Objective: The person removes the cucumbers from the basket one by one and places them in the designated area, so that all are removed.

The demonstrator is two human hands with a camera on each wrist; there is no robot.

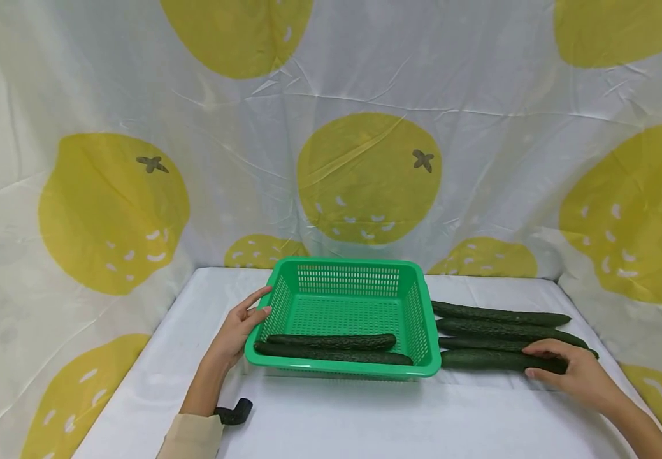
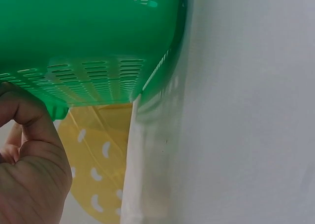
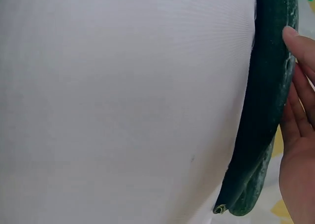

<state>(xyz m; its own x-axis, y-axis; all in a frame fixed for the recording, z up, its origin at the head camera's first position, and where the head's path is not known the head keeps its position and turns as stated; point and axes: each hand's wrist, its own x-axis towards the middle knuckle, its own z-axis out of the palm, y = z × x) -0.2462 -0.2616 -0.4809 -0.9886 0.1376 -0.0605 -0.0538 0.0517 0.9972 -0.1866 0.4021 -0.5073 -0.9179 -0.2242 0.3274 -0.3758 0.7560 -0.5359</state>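
A green plastic basket (image 1: 359,368) with slotted walls stands on the white-covered table. Two dark green cucumbers, a shorter one (image 1: 331,342) and a longer one (image 1: 331,353), lie along its near side. My left hand (image 1: 237,328) grips the basket's left rim; in the left wrist view its curled fingers are at the edge. Right of the basket, several more cucumbers (image 1: 503,314) lie side by side. My right hand (image 1: 580,373) pinches the nearest cucumber (image 1: 488,360) toward its right end, thumb on the near side and fingers across it. That cucumber (image 3: 263,86) fills the right wrist view's right edge.
A white cloth (image 1: 331,421) covers the table. Behind and on both sides hangs a white curtain (image 1: 480,146) with yellow fruit prints. A black strap piece (image 1: 235,412) sticks out at the left wrist. The basket's right wall sits close to the loose cucumbers' left ends.
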